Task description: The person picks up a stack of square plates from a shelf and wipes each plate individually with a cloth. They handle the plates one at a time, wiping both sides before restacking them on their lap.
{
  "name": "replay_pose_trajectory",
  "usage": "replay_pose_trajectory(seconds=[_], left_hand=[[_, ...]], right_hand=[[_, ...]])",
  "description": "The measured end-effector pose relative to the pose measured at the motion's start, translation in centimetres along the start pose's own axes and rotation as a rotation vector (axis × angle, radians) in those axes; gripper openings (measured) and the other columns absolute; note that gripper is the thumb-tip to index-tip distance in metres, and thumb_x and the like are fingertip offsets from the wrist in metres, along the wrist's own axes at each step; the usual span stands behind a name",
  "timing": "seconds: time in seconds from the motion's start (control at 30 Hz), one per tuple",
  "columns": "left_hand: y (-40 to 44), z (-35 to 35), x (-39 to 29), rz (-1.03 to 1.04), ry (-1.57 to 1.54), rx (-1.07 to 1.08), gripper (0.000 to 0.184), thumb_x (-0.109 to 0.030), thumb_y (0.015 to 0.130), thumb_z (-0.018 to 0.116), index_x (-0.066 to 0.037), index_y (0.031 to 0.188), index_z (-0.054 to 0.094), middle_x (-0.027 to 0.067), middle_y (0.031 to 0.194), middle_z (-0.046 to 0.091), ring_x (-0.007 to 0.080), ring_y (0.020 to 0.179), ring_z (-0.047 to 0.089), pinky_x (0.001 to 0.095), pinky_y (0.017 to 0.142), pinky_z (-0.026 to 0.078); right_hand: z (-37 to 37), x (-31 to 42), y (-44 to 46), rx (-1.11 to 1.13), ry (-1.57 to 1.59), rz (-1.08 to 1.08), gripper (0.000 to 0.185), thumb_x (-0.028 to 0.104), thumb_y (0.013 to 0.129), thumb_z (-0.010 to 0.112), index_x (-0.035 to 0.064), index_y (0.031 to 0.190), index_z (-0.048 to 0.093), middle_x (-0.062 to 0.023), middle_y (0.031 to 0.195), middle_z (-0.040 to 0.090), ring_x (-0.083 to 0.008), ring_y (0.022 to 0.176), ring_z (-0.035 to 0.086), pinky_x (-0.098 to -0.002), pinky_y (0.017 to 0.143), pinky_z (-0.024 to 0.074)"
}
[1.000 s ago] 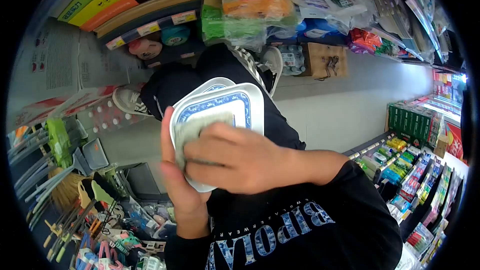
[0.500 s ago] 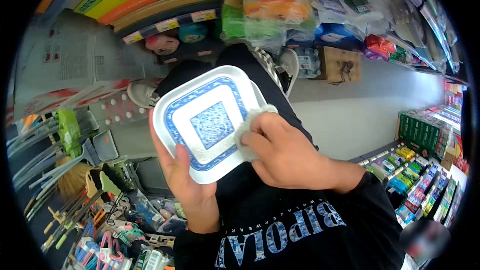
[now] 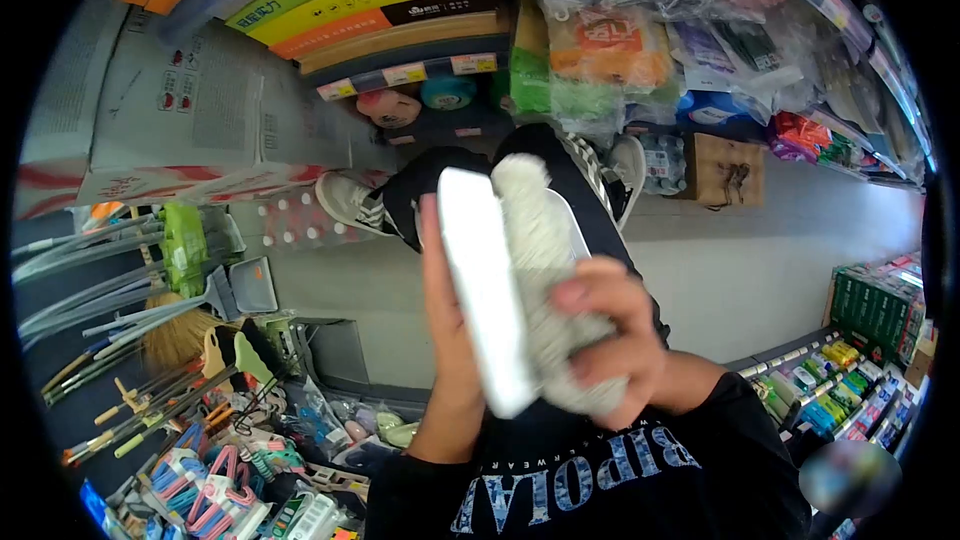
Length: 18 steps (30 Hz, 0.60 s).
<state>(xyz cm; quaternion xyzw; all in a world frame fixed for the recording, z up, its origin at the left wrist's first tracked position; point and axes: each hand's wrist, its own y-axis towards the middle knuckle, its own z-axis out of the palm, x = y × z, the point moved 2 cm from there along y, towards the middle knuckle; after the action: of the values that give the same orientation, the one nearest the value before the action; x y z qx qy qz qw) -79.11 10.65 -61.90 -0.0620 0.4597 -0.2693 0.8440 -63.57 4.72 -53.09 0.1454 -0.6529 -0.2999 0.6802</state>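
Observation:
My left hand (image 3: 453, 350) grips a squarish white plate (image 3: 483, 290) by its left side, tilted up nearly on edge so its patterned face is turned from view. Against the plate's right face is a fluffy off-white cloth (image 3: 540, 240). My right hand (image 3: 625, 335), blurred by motion, is wrapped round the lower part of this cloth. Behind them, the white rim of another dish (image 3: 572, 220) shows over my lap, mostly hidden.
Shelves with boxes (image 3: 370, 0) and bagged goods (image 3: 610, 45) stand ahead. Large cartons (image 3: 190, 110) are at the left, above brooms and mops (image 3: 90, 290). Hangers (image 3: 220, 490) lie lower left. A paper bag (image 3: 728, 170) sits on the floor, and packaged goods (image 3: 830, 390) fill a right-hand rack.
The plate has swung from lying face-up, its blue pattern showing, to nearly edge-on. The cloth has moved from the plate's right rim to spread along its face. The view has shifted.

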Motion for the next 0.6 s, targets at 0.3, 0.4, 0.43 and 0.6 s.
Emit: replay_pose_trajectory(seconds=[0.3,0.4,0.43,0.6], left_hand=[[-0.7,2.0,-4.7,-0.109,-0.802,0.446,0.095,-0.070,0.098,0.040,0.009,0.152,0.035,0.0262,0.148,0.049,0.0341,0.137,0.051,0.0433,0.116,0.039],[-1.6,0.9,-3.8,0.010,-0.420,0.340,0.101,-0.071,0.096,0.045,0.011,0.153,0.030,0.0262,0.151,0.046,0.0352,0.139,0.048,0.0448,0.118,0.036],[-2.2,0.9,-4.6,-0.043,-0.185,0.229,0.102,-0.072,0.095,0.046,0.010,0.153,0.029,0.0252,0.153,0.044,0.0344,0.140,0.047,0.0443,0.119,0.036],[-2.5,1.3,-3.4,0.160,-0.187,0.406,0.094,-0.062,0.092,0.057,0.003,0.155,0.033,0.0187,0.156,0.042,0.0358,0.140,0.046,0.0455,0.120,0.032]], right_hand=[[2.9,-1.7,1.3,0.296,-0.343,-0.099,0.026,0.006,0.076,0.065,-0.0014,0.101,0.070,-0.0262,0.134,0.060,-0.0418,0.106,0.062,-0.0460,0.087,0.0539],[2.6,-1.5,1.5,0.359,-0.383,-0.068,0.029,0.008,0.078,0.066,0.0017,0.105,0.072,-0.0201,0.134,0.063,-0.0395,0.113,0.062,-0.0475,0.095,0.0519],[2.6,-1.1,1.5,0.391,-0.410,-0.074,0.029,0.009,0.079,0.066,0.0029,0.106,0.072,-0.0186,0.135,0.064,-0.0383,0.114,0.062,-0.0480,0.097,0.0507],[2.3,-0.5,2.7,0.391,-0.525,-0.010,0.032,0.011,0.084,0.066,0.0066,0.115,0.072,-0.0143,0.138,0.064,-0.0330,0.130,0.059,-0.0498,0.111,0.0398]])
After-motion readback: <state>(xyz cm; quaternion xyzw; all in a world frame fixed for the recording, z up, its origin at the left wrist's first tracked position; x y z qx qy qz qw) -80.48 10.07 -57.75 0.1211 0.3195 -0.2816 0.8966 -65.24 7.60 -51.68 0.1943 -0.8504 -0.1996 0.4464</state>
